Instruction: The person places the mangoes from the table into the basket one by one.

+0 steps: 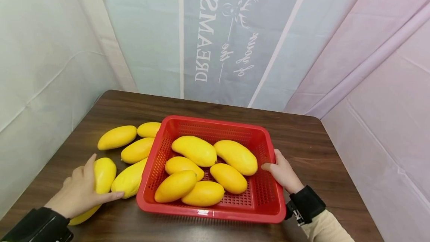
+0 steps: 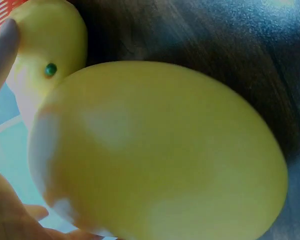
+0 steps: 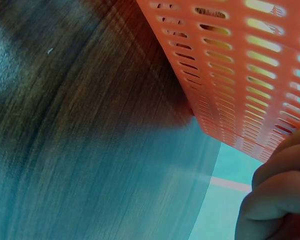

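At the left, my left hand is spread over yellow mangoes, its thumb stretched toward the red basket. One mango shows beside its fingers, and more yellow shows below the palm. In the left wrist view a large mango fills the middle, with fingertips along its lower left edge; a mango with a green stem dot lies by the thumb. My right hand grips the right rim of the red plastic basket, thumb inside; curled fingers show outside. Several mangoes lie inside the basket.
Left of the basket lie several more mangoes, some partly hidden by its wall. Everything stands on a dark wooden table. Fabric curtains hang behind the table and on both sides, the back one with printed lettering.
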`<state>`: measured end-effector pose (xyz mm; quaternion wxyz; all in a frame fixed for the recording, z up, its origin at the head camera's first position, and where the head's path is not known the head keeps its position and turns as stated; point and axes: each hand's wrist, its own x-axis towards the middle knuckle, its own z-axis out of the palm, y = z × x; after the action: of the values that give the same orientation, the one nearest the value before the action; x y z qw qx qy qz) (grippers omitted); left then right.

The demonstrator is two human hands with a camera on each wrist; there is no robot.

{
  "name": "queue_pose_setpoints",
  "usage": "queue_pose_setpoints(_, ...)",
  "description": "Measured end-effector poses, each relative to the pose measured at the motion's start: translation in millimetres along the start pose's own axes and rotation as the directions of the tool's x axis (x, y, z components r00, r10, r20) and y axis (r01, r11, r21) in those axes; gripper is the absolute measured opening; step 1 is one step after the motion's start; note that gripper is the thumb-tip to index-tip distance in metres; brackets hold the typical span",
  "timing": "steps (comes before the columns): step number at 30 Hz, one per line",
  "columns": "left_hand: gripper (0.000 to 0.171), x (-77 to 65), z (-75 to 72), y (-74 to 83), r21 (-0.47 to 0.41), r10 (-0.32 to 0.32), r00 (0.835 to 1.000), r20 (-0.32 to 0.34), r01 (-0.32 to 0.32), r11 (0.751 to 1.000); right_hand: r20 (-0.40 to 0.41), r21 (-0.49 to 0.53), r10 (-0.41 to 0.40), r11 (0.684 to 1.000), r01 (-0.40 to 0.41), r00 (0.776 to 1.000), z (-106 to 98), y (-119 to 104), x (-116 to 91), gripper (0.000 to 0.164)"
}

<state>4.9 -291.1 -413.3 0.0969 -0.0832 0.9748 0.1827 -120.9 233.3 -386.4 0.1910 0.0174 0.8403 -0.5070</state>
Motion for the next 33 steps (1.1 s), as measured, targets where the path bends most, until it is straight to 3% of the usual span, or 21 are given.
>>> queue_pose_setpoints(8,0.156,5.5,9.3,-9.4,-0.003,0.046,0.999,0.015,-0.045,0.999,-0.011,0.002,0.001,1.0,-0.001,1.0,2,0,1,0.052)
queue_pose_setpoints(27,0.145,14.0,8.6,-21.3,-0.036,-0.04,0.982,0.186,0.048,0.998,-0.01,0.012,0.001,1.0,-0.001,1.0,1,2,2,0.049)
queue_pose_setpoints(33,0.131,13.1,4.0,-23.6,-0.02,0.019,0.992,0.125,-0.017,1.0,-0.006,0.022,0.003,1.0,-0.003,1.0,1,1,2,0.049)
